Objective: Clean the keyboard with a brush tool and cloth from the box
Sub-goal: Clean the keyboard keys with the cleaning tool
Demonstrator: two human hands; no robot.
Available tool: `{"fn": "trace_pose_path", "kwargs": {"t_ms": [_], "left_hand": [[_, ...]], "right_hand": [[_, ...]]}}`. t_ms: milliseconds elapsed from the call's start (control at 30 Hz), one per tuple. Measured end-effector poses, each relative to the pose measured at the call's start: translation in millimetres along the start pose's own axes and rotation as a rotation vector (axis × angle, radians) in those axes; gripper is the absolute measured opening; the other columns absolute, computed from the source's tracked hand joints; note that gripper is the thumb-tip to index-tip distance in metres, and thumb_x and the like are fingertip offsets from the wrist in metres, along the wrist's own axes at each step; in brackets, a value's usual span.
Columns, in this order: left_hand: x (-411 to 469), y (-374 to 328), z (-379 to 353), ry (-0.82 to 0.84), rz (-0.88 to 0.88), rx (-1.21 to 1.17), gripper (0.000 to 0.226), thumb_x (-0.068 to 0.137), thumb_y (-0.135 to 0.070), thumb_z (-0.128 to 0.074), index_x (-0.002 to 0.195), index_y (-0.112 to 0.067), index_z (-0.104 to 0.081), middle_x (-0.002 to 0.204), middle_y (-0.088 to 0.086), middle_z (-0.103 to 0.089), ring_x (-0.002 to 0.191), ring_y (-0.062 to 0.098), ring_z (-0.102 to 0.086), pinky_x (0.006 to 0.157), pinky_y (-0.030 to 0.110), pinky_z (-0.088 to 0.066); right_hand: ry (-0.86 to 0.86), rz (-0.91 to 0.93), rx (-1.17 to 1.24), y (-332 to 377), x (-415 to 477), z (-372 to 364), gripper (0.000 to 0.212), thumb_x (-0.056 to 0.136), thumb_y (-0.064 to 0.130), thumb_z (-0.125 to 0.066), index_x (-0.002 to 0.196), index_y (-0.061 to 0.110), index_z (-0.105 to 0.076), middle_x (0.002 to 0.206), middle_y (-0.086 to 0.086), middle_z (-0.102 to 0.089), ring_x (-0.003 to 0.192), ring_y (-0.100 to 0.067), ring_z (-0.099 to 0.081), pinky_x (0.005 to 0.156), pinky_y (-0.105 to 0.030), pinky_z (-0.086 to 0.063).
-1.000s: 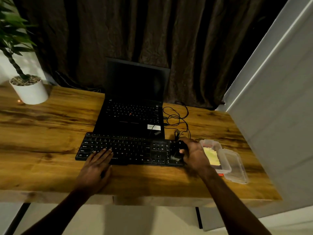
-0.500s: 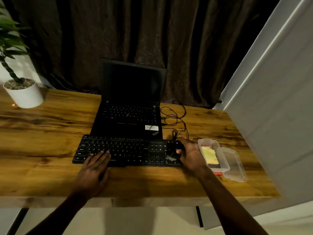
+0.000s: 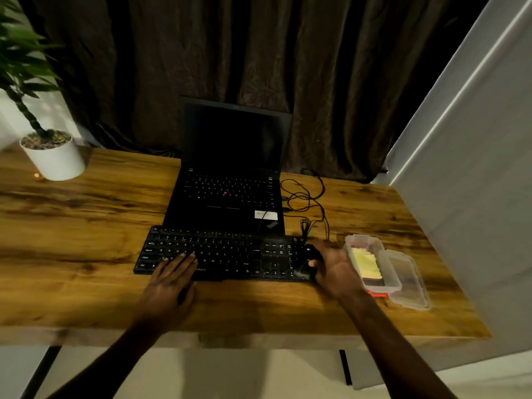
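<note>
**A:** What are the fingers doing?

**B:** The fingers [image 3: 184, 259] of the left hand [image 3: 169, 283] lie straight and flat on the lower-left keys of the keyboard [image 3: 224, 254], holding nothing. I'd say they press down so the board doesn't slide. The right hand [image 3: 334, 269], right of centre in the frame, has its fingers and thumb curled round a small black brush [image 3: 309, 263]. At least, I take it for the brush, because the dim light hides any bristles.

**A:** Where is that tool against the keys?

**B:** It is at the keyboard's right end, over the number pad and touching it or very nearly. That looks like sweeping from one end.

**A:** And the rest of the kit?

**B:** The clear box [image 3: 349, 249] sits just beside the right hand. It is open, with the yellow cloth [image 3: 367, 264] inside, and its lid [image 3: 408, 280] lies against its right side. Being that close, the cloth is an easy reach once brushing is done.

**A:** And further out?

**B:** The keyboard lies across the middle of the wooden table [image 3: 86, 240], right in front of an open laptop [image 3: 230, 197]. There are tangled cables [image 3: 305, 197] to the laptop's right and a potted plant [image 3: 53, 159] at upper left.
</note>
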State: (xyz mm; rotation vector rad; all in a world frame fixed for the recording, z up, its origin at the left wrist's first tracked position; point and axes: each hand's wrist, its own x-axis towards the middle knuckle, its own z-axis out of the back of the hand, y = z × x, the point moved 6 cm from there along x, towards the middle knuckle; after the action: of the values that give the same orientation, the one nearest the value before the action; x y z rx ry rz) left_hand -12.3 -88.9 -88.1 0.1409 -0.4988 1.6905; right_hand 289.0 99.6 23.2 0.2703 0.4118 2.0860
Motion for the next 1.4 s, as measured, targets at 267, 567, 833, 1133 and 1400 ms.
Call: {"fn": "trace_pose_path", "kwargs": {"t_ms": [267, 567, 833, 1133, 1400], "left_hand": [[-1, -4, 4, -0.023, -0.010, -0.007, 0.057, 0.099, -0.042, -0.038, 0.143, -0.010, -0.053, 0.151, 0.006, -0.049, 0.143, 0.022, -0.039, 0.123, 0.040, -0.015], [-1, -3, 7, -0.088, -0.027, -0.110, 0.059, 0.105, -0.043, -0.024, 0.137, -0.007, -0.059, 0.147, 0.007, -0.051, 0.139, 0.025, -0.043, 0.119, 0.045, -0.022], [-8, 37, 17, -0.231, 0.284, -0.304, 0.052, 0.101, -0.038, -0.039, 0.132, -0.004, -0.061, 0.141, 0.013, -0.058, 0.139, 0.024, -0.042, 0.123, 0.043, -0.015], [-21, 52, 35, -0.217, 0.384, -0.708, 0.052, 0.100, -0.039, -0.040, 0.148, -0.018, -0.043, 0.157, -0.012, -0.032, 0.150, 0.001, -0.020, 0.123, 0.030, -0.015], [-8, -3, 44, -0.167, 0.612, -1.202, 0.038, 0.098, -0.035, -0.060, 0.135, -0.027, -0.056, 0.131, -0.020, -0.057, 0.120, -0.014, -0.052, 0.099, 0.011, -0.044]], "right_hand": [[0.069, 0.014, -0.092, 37, 5, -13, 0.068, 0.088, 0.005, -0.062, 0.139, 0.043, -0.038, 0.134, -0.009, -0.047, 0.113, -0.021, -0.053, 0.094, -0.034, -0.053], [0.116, 0.168, -0.090, 140, 25, -52, 0.063, 0.088, 0.005, -0.060, 0.142, 0.033, -0.043, 0.133, 0.000, -0.052, 0.123, -0.020, -0.044, 0.106, -0.038, -0.044], [0.125, 0.209, 0.001, 204, 43, -85, 0.055, 0.089, 0.007, -0.063, 0.134, 0.034, -0.049, 0.125, -0.001, -0.057, 0.113, -0.017, -0.050, 0.101, -0.036, -0.048], [-0.111, -0.114, 0.601, 199, 31, -91, 0.026, 0.089, 0.010, -0.071, 0.111, 0.018, -0.061, 0.100, 0.010, -0.061, 0.093, 0.000, -0.061, 0.073, -0.009, -0.052], [-0.226, -0.506, 1.437, 166, -35, -128, 0.020, 0.090, 0.002, -0.063, 0.107, 0.008, -0.053, 0.120, -0.021, -0.061, 0.109, -0.038, -0.066, 0.084, -0.042, -0.059]]}}
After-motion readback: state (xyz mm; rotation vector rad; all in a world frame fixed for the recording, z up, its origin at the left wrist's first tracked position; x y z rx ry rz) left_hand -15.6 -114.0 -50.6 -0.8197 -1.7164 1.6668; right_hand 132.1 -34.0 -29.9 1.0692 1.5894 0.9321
